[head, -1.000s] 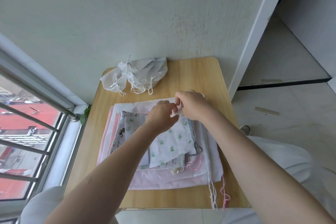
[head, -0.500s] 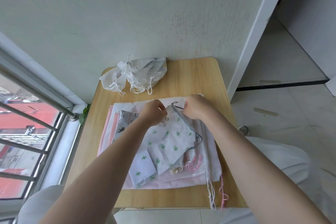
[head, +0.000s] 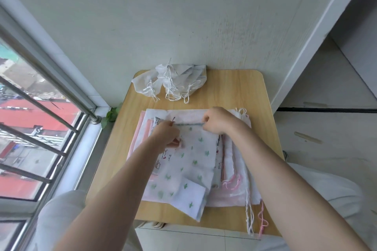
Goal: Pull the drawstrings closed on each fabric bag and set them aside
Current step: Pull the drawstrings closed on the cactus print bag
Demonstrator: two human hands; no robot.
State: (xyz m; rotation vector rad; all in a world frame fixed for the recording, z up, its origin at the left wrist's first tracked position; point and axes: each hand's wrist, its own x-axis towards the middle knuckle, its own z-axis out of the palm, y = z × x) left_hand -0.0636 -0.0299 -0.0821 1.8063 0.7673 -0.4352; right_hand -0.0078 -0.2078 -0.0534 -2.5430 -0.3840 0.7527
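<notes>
The cactus-print bag lies on top of the stack of flat bags in the middle of the wooden table, its dark-edged mouth turned toward the wall. We see its top hem stretched in a straight line between the two hands. Our left hand has its fingers curled round the left end of that hem, and our right hand pinches the right end, fingers curled over the edge. A second, smaller piece of the same green-cactus cloth sticks out from under the bag at the near edge of the stack.

The stack beneath holds white and pale pink fabric, with pink cords and white cords hanging over the table's near right edge. At the far side of the table, against the wall, sits a heap of white cinched bags, their white strings trailing toward us. To the left we see the barred window.
</notes>
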